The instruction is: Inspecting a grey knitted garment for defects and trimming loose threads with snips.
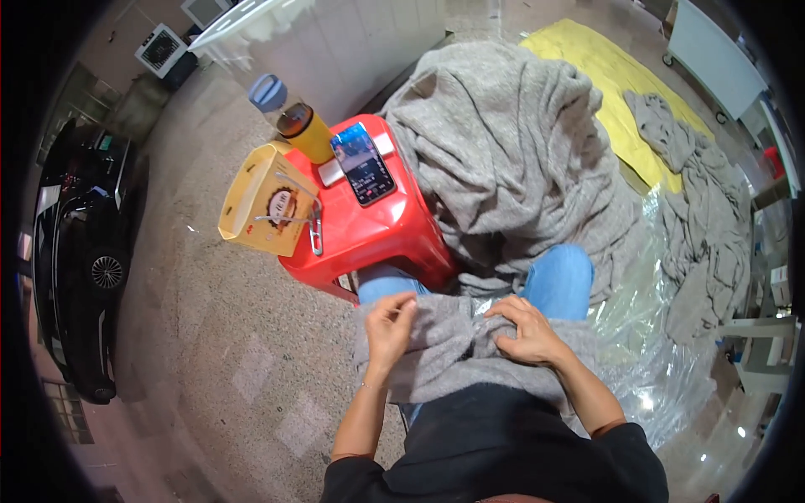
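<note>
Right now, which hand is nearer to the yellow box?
Left. The left hand is right of the yellow box, nearer the body; the right hand is farther right, at the grey fabric.

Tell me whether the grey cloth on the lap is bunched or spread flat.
Bunched: the grey cloth shows raised folds and creases beside the right hand.

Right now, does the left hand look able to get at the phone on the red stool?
Probably yes: the left hand is over the grey lap cloth, and nothing seems to stand between it and the phone, uncovered on the red stool.
</note>
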Available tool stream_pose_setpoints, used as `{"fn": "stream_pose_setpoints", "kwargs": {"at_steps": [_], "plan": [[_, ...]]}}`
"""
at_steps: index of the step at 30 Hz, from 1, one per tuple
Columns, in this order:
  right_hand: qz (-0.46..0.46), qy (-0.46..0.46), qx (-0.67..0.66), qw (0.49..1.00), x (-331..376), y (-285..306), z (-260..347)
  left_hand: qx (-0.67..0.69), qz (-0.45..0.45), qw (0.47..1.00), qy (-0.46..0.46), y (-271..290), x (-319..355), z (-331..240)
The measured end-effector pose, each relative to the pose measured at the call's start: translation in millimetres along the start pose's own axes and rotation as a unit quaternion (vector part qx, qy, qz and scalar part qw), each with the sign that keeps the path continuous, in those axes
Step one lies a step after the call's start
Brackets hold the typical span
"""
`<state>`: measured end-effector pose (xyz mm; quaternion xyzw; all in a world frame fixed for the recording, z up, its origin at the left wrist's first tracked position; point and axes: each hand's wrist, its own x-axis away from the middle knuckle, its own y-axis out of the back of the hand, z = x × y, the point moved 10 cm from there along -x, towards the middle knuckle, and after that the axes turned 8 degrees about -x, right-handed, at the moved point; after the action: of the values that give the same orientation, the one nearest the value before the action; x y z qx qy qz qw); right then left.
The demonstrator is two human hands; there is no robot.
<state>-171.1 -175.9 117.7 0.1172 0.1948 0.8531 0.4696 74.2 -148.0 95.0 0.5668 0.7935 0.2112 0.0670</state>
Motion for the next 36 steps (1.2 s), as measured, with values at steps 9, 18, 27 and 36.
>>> {"fn": "stream_pose_setpoints", "kwargs": {"at_steps": [9, 18, 27, 36], "plan": [[-0.05, 0.031, -0.07, 0.996, -29, -9, 8, -0.193, -0.359, 0.869, -0.281, 76, -116, -119], [-0.171, 0.255, 0.127, 0.943, -221, 45, 53, -0.343, -0.321, 0.859, -0.204, 55, -144, -141], [-0.009, 0.218, 0.221, 0.95, -353, 1, 68, -0.379, -0.346, 0.855, -0.071, 19, -154, -117], [0.024, 0.287, 0.235, 0.928, -325, -24, 84, -0.39, -0.406, 0.823, -0.073, 35, -112, -105]]}}
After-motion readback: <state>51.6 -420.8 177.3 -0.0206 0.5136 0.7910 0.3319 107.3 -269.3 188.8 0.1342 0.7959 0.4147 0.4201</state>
